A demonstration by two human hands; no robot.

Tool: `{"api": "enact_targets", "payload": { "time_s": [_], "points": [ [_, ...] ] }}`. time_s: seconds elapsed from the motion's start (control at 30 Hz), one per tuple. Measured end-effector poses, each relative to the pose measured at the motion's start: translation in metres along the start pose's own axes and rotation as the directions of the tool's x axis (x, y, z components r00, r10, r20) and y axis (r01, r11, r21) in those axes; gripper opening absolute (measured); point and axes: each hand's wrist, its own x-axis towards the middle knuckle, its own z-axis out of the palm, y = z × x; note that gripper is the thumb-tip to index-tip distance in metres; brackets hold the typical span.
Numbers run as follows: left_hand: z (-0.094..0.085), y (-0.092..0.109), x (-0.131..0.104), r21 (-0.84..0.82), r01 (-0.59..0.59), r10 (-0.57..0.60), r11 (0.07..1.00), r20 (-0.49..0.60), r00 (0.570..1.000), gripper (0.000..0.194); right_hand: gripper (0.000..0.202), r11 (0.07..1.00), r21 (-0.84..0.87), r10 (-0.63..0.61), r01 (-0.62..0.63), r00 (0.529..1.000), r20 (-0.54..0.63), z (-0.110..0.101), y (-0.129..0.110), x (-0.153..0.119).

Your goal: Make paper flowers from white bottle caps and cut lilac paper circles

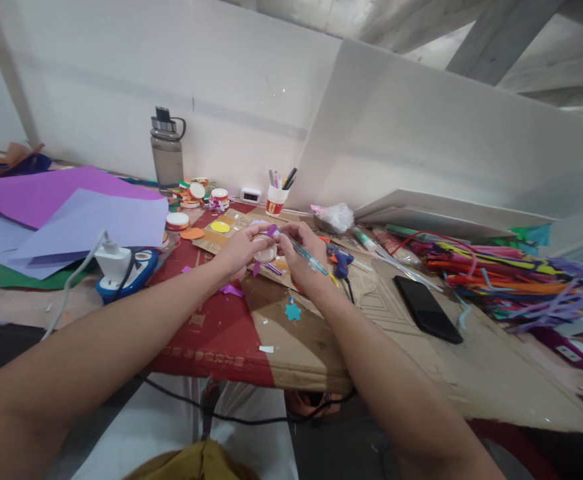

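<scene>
While left fingers (244, 241) and right fingers (299, 233) grasp a white disc (267, 251) in front of the cup (276, 201), the right also holding a pen (307, 256), purple pieces (256, 269) already edge it. Whether it is complete cannot be told.

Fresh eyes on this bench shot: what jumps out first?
Probably the bright strips heaped at the right, beside a black phone. Then the big magenta sheet and lilac sheet at the left. Near the centre, left hand and right hand meet at a small pale disc, with a slim teal pen in the right.
</scene>
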Motion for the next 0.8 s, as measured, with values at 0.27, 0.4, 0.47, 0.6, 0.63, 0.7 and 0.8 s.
{"api": "enact_targets", "payload": {
  "time_s": [0.27, 0.4, 0.47, 0.6, 0.63, 0.7, 0.8],
  "points": [
    [0.001, 0.001, 0.000, -0.005, -0.002, 0.002, 1.000, -0.014, 1.000, 0.043, 0.020, 0.999, -0.033, 0.003, -0.003, 1.000, 0.012, -0.001, -0.003, 0.000],
    [0.000, 0.000, 0.000, -0.001, -0.010, 0.010, 1.000, -0.003, 1.000, 0.042, 0.020, 1.000, -0.024, 0.016, -0.015, 1.000, 0.021, -0.001, -0.004, 0.000],
    [-0.001, -0.002, 0.001, -0.003, -0.005, 0.005, 1.000, -0.013, 1.000, 0.044, 0.021, 1.000, -0.021, 0.019, -0.019, 1.000, 0.023, -0.002, -0.005, 0.001],
    [-0.004, -0.004, 0.004, 0.001, 0.032, -0.032, 0.999, -0.040, 0.999, 0.039, 0.020, 0.999, -0.034, -0.008, 0.008, 1.000, -0.009, -0.005, -0.006, 0.003],
    [-0.006, -0.004, 0.006, -0.003, 0.040, -0.041, 0.999, -0.047, 0.998, 0.035, 0.019, 0.999, -0.047, -0.020, 0.019, 1.000, -0.021, -0.006, -0.005, 0.004],
    [-0.009, -0.001, 0.009, -0.036, 0.047, -0.050, 0.998, -0.087, 0.995, 0.027, 0.018, 0.996, -0.080, -0.032, 0.030, 0.999, -0.029, -0.007, -0.002, 0.006],
    [-0.015, 0.008, 0.015, -0.116, 0.004, -0.025, 0.993, -0.178, 0.984, 0.019, 0.019, 0.989, -0.139, -0.045, 0.045, 0.999, 0.009, -0.011, 0.005, 0.008]
  ]
}}
